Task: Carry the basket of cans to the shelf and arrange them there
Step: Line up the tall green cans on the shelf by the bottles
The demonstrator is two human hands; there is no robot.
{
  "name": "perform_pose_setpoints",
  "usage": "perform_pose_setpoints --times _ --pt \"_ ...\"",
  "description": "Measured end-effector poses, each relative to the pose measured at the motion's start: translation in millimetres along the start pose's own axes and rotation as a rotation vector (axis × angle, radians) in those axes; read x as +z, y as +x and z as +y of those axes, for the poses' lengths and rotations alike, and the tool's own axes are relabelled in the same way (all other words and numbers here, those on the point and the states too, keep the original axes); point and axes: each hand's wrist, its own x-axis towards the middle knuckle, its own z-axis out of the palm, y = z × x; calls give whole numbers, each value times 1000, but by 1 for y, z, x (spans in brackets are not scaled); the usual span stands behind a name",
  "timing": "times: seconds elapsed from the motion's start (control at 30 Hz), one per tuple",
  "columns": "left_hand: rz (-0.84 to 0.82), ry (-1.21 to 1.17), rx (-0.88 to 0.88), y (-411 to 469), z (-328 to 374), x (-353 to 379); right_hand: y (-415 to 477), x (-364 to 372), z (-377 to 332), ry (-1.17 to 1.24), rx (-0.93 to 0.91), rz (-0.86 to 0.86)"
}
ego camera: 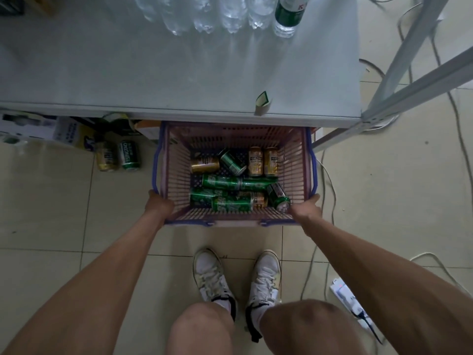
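Observation:
A pink slatted basket (294,165) with a blue rim is in front of my feet, its far end under the edge of the pale shelf board (153,80). Several green cans (221,182) and gold cans (256,161) lie jumbled inside it. My left hand (159,203) grips the near left corner of the rim. My right hand (306,206) grips the near right corner. Whether the basket rests on the floor or hangs just above it, I cannot tell.
Clear water bottles (204,14) and a green-labelled bottle (289,14) stand at the back of the shelf board. Two cans (119,156) and boxes (28,126) sit on the floor at left. Cables (330,190), a power strip (350,303) and a metal frame (409,80) are at right.

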Motion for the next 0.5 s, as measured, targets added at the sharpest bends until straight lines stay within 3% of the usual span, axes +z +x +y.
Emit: perform_pose_setpoints --times 0.07,0.13,0.23,0.3,0.37,0.5 --pt "70 156 -56 -11 8 -1 -12 3 -10 -153 8 51" --pt "199 288 -32 -28 17 4 -22 7 -20 -298 -110 134" --pt "345 379 234 -47 24 24 -32 24 -28 -445 -361 197" --pt "262 423 404 -51 26 40 -33 36 -33 -455 -485 179" --pt "75 454 519 -48 27 57 -25 43 -36 -479 -582 124" --pt "-160 565 626 -20 30 85 11 49 -46 -618 -742 39"
